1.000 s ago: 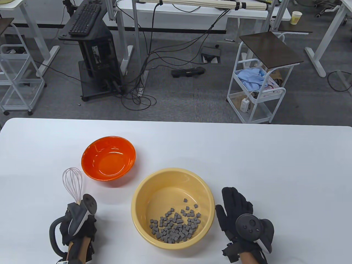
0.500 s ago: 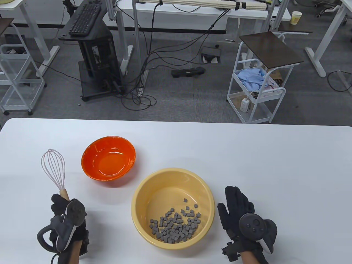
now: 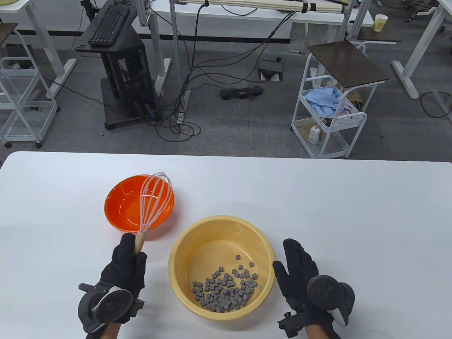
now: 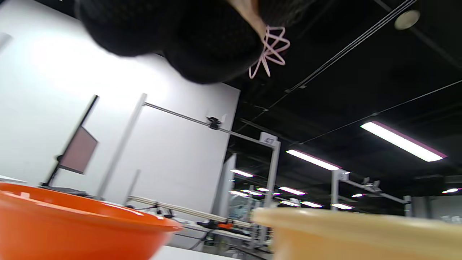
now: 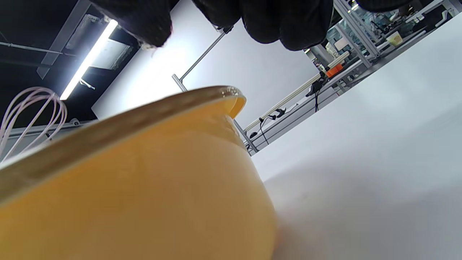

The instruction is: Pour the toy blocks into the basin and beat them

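Whisk (image 3: pixel 155 197) up on the left, its wooden handle gripped in the curled fingers of the left hand (image 3: pixel 123 268), the pale wire loops tilted out over the orange bowl (image 3: pixel 116 212). From the left wrist, only the tips of those loops peek past the glove, and the rims of both vessels are seen from table level. Centre now: the yellow basin (image 3: pixel 183 243) sits on the white table (image 3: pixel 317 197), and the grey blocks (image 3: pixel 226 287) lie heaped on its near floor, which only the table view reveals. The right wrist view gets just the basin's outer wall. Over to the right hand (image 3: pixel 300 279), lying beside the basin with fingers straight and holding nothing, thumb just at the rim. No writing is legible on anything.
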Demonstrator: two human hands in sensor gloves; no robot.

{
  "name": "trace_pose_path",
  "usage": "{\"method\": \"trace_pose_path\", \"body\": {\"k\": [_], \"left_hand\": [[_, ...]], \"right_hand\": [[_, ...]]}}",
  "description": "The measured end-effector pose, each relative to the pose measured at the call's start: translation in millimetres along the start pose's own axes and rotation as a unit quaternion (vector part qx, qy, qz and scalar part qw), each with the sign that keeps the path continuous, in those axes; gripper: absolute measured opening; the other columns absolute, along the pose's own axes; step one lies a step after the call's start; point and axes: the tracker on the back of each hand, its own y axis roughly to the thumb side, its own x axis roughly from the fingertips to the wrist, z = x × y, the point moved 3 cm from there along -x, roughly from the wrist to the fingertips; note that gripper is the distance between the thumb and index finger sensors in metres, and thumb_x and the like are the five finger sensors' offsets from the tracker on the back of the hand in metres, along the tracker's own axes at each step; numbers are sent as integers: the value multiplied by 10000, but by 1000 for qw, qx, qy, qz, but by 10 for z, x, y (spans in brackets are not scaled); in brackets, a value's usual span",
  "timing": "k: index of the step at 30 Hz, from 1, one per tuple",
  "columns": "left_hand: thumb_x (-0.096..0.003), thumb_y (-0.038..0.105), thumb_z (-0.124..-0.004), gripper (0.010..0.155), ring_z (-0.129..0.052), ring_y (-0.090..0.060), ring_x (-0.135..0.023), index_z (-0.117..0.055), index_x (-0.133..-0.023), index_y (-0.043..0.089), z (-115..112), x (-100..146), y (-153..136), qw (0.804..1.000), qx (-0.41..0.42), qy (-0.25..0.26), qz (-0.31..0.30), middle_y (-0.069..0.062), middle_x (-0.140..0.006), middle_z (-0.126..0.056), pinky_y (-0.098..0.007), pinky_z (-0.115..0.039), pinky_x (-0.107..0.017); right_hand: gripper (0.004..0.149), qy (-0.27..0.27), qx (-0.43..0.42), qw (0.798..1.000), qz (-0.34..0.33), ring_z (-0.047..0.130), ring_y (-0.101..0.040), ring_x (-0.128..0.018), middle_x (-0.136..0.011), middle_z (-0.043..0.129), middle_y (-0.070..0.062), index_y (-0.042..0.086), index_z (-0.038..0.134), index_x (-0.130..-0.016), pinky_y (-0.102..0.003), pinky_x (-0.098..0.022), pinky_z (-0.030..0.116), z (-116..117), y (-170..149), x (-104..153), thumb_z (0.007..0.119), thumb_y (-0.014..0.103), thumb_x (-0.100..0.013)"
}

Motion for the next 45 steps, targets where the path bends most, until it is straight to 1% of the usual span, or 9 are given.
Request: {"method": "trace_pose_path", "body": {"k": [5, 11, 23, 28, 31, 33, 37, 41, 45], "left_hand": [[-620, 388, -687, 591, -1010, -56, -406, -570, -1068, 20, 4, -12, 208, 996, 83, 4, -31, -206, -883, -837, -279, -898, -288], [-576, 415, -798, 557, -1009, -30, -348, -683, -1019, 96, -56, -22, 427, 991, 124, -19, -53, -180, -857, -895, -257, -907, -251], [-560, 374, -839, 494, -1009, -26, -384, -767, -984, 131, -174, -38, 678, 993, 9, -70, -98, -190, -918, -880, -254, -918, -275], [-569, 359, -837, 473, -1002, -31, -369, -785, -982, 136, -291, -190, 852, 972, -82, -188, -119, -196, -927, -883, -257, -906, -267], [-571, 364, -838, 464, -992, -13, -328, -797, -977, 144, -334, -245, 945, 959, -137, -223, -109, -197, -915, -895, -243, -903, -240], [-571, 368, -837, 459, -991, -9, -319, -801, -975, 154, -372, -289, 1020, 937, -177, -279, -111, -192, -919, -896, -242, -905, -235], [-564, 377, -846, 445, -984, -2, -269, -832, -951, 159, -263, -392, 1139, 924, -195, -304, -125, -193, -890, -927, -240, -902, -201], [-566, 403, -843, 442, -957, 8, -179, -860, -929, 150, -108, -537, 1199, 897, -219, -369, -106, -190, -831, -974, -236, -880, -135], [-570, 440, -833, 417, -948, 13, -168, -910, -871, 162, 43, -644, 1269, 890, -197, -393, -119, -162, -743, -1023, -237, -878, -137]], "right_hand": [[737, 26, -5, 1000, 4, 548, -627, -986, -1179, 420, -358, 20, 297, -1172, -834, -676, 410, 84, 44, 5, 609, 497, -705], [719, 53, 9, 999, 11, 620, -606, -943, -1154, 455, -369, 1, 295, -1165, -794, -675, 476, 223, 70, 17, 620, 457, -714], [656, 58, 40, 997, 20, 820, -478, -724, -1052, 597, -381, -6, 329, -1155, -626, -598, 673, 329, 70, 16, 629, 380, -717], [655, 60, 40, 997, 19, 834, -465, -701, -1031, 624, -377, -6, 336, -1156, -621, -591, 682, 323, 71, 12, 632, 380, -717], [648, 60, 46, 997, 20, 845, -450, -678, -1017, 640, -374, -4, 347, -1155, -618, -586, 689, 322, 85, 2, 637, 374, -715], [646, 60, 47, 997, 22, 848, -443, -670, -1014, 643, -372, -2, 348, -1155, -618, -586, 690, 322, 89, -1, 638, 371, -715], [639, 60, 49, 997, 26, 854, -434, -659, -1003, 658, -368, 1, 354, -1156, -614, -583, 695, 320, 88, -2, 640, 366, -716], [629, 57, 55, 996, 29, 862, -413, -632, -993, 666, -367, 3, 365, -1155, -606, -572, 705, 319, 95, -4, 644, 356, -716], [625, 54, 63, 996, 32, 867, -398, -618, -990, 670, -365, 3, 365, -1155, -602, -568, 710, 323, 104, -5, 643, 352, -717]]}}
